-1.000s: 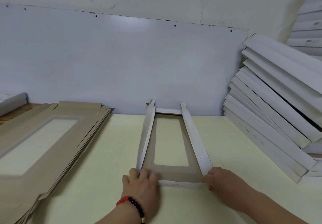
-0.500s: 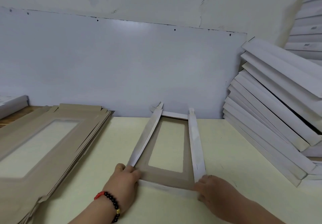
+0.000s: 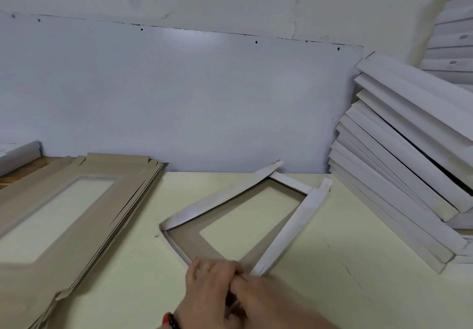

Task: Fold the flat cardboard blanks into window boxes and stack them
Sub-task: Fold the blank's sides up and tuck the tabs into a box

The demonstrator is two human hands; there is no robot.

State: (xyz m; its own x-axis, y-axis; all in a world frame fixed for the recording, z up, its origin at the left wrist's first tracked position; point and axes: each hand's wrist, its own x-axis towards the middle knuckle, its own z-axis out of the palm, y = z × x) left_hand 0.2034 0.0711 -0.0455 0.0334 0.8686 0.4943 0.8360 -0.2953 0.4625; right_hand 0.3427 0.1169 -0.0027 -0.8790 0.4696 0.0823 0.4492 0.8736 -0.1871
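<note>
A half-folded window box (image 3: 286,234) lies skewed on the pale table (image 3: 363,300), brown inside up, with white side walls raised and a clear window in its base. Its near corner sits under my hands. My left hand (image 3: 212,285), with a red and black bead bracelet at the wrist, curls over that corner. Pressed against it from the right, my right hand (image 3: 271,303) pinches the same corner; the flap there is hidden by the fingers. A pile of flat brown blanks (image 3: 84,226) lies at the left.
Several finished white boxes (image 3: 399,175) lean in a slanted stack at the right, with more white boxes (image 3: 453,34) stacked behind them. A white board (image 3: 179,98) backs the table. Another white box (image 3: 18,152) sits at the far left edge.
The box has turned clockwise from lengthwise to diagonal. My hands, earlier at its two near corners, have come together at one corner.
</note>
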